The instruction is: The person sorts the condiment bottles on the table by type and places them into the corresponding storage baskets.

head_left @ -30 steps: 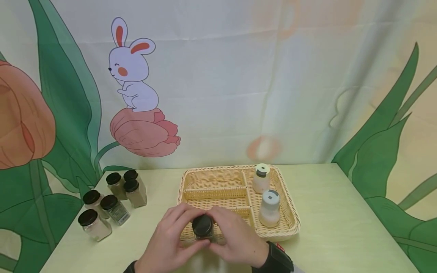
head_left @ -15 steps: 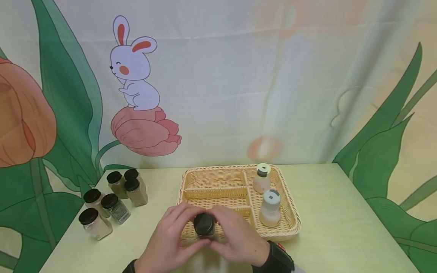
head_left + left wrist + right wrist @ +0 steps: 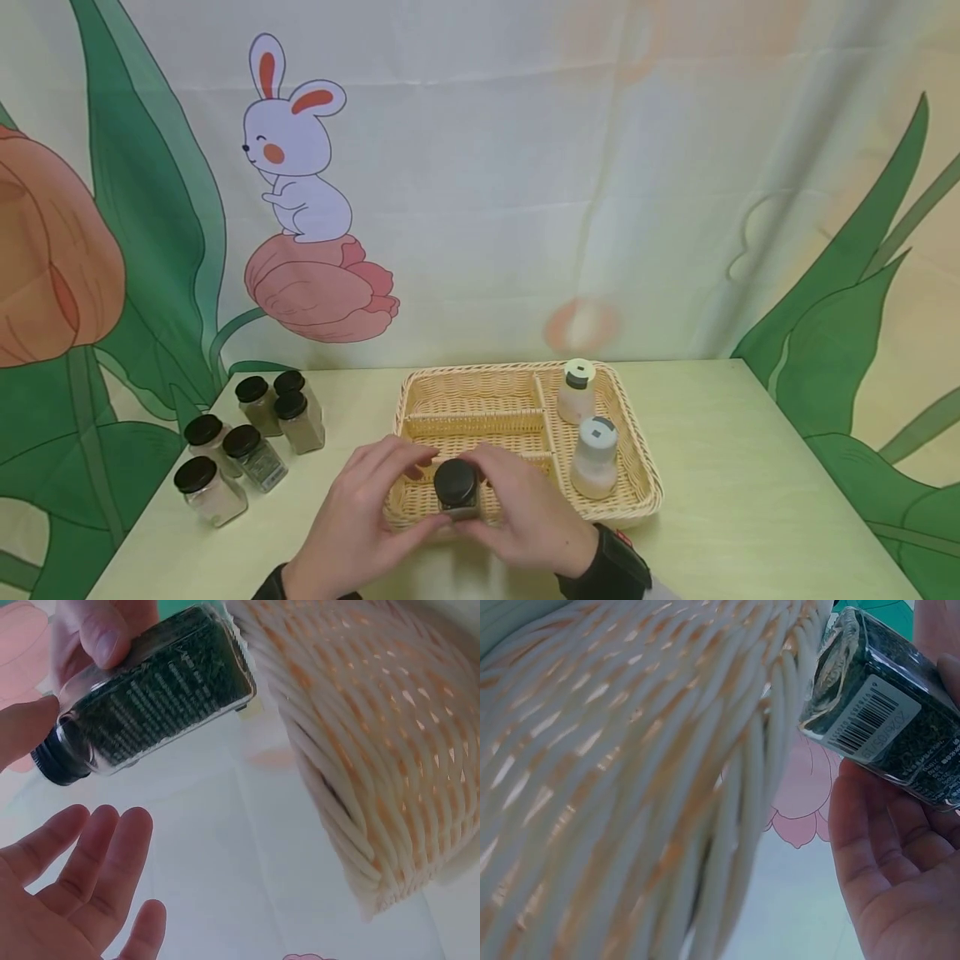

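Note:
A square glass spice jar [image 3: 457,483] with a black lid and dark green flakes is held over the basket's front compartment. My right hand [image 3: 521,508] grips it, with fingers and thumb round its sides. In the right wrist view the jar [image 3: 889,705] shows a barcode label. My left hand [image 3: 367,508] is at the jar's left, its fingers [image 3: 112,862] spread and apart from the glass. Its thumb [image 3: 26,727] lies by the jar's neck; whether it touches is hard to tell. The wicker basket [image 3: 472,367] has several compartments.
Two white-lidded bottles [image 3: 596,458] stand in the basket's right compartment. Several black-lidded spice jars [image 3: 258,458] are grouped on the table [image 3: 720,467] to the left. A printed curtain [image 3: 480,167] hangs behind the table.
The jar has moved slightly up and right, over the basket. My left fingers have come away from it and spread, while my right hand keeps its grip.

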Tool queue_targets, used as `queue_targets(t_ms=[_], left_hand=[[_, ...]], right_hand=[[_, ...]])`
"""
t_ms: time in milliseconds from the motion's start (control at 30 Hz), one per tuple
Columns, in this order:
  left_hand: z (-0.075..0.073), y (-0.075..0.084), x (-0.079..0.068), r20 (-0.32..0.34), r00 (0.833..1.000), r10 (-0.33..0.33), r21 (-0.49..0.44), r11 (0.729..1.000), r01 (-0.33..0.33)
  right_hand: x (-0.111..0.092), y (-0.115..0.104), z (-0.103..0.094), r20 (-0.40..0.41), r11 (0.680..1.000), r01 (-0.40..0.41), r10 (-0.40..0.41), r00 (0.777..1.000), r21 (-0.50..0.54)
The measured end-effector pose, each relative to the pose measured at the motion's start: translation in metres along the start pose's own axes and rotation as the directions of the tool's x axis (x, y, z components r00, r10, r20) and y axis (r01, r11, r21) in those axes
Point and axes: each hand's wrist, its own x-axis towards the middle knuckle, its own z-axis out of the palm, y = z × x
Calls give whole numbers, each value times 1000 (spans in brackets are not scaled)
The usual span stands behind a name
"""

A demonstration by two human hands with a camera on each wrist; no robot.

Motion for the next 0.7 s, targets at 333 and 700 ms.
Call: queue_targets(t_ms=[333, 700], left_hand=[[-9, -11, 1, 27, 999, -37, 41, 999, 36], [-25, -32, 1, 102, 984, -149, 129, 982, 135]], right_hand=[[1, 5, -5, 10, 999, -40, 40, 999, 8], [0, 15, -13, 36, 988, -144, 142, 989, 52]])
